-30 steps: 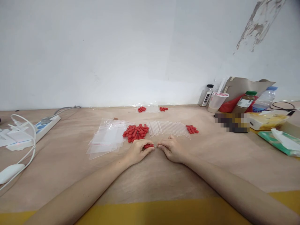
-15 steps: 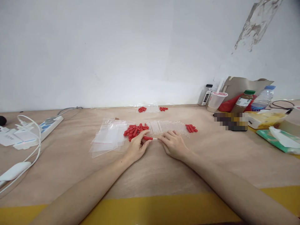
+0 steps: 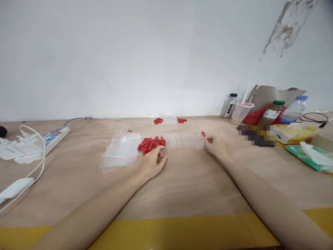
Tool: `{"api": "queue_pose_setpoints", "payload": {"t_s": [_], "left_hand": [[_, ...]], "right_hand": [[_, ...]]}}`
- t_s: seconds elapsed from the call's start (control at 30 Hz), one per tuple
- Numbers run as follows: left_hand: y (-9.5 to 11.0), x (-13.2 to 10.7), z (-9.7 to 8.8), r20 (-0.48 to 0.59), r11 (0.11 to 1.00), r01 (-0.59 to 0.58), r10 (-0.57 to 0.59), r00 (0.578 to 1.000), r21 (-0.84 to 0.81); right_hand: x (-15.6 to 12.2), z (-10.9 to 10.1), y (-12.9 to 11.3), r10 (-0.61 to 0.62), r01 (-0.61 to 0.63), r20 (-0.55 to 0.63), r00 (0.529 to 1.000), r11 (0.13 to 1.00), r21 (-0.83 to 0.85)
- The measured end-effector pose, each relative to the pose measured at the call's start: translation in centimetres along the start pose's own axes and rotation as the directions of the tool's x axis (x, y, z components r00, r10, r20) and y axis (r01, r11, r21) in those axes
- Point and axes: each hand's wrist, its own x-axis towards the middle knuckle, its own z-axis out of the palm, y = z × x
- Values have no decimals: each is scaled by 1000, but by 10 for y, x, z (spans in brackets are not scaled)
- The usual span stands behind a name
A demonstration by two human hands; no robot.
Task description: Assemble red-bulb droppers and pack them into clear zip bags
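My right hand (image 3: pixel 218 146) is closed at the right end of a row of thin clear tubes (image 3: pixel 182 141), pinching a dropper. Its red rubber bulb (image 3: pixel 203 133) pokes out past the fingertips, while most of its tube is hidden by the hand. Resting on the table, my left hand (image 3: pixel 152 163) has thumb and fingers apart and holds nothing. Just beyond its fingertips lies a heap of red rubber bulbs (image 3: pixel 149 144). Flat clear zip bags (image 3: pixel 118 152) are spread left of that heap.
At the wall, a clear bag (image 3: pixel 169 120) lies between two small groups of red bulbs (image 3: pixel 158 121). A power strip (image 3: pixel 57 139) with white cables is on the left. Bottles (image 3: pixel 272 113), a plastic cup (image 3: pixel 241 113) and a tissue pack (image 3: pixel 309 156) stand or lie on the right.
My right hand has moved right and away from the left hand, carrying the red-bulbed dropper, and now covers where a small pile of red bulbs lay. My left hand has let go of the bulb.
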Motion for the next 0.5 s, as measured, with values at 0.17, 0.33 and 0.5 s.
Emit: {"api": "queue_pose_setpoints", "payload": {"t_s": [0.17,0.33,0.5], "left_hand": [[2,0,-1,4,998,-3,3,1000,58],[2,0,-2,5,998,1,-2,1000,70],[2,0,-2,4,997,-15,14,1000,79]], "right_hand": [[-1,3,-3,-1,2,20,1000,999,-50],[5,-7,5,83,-83,17,996,996,13],[15,-15,28,213,-219,67,975,968,118]]}}
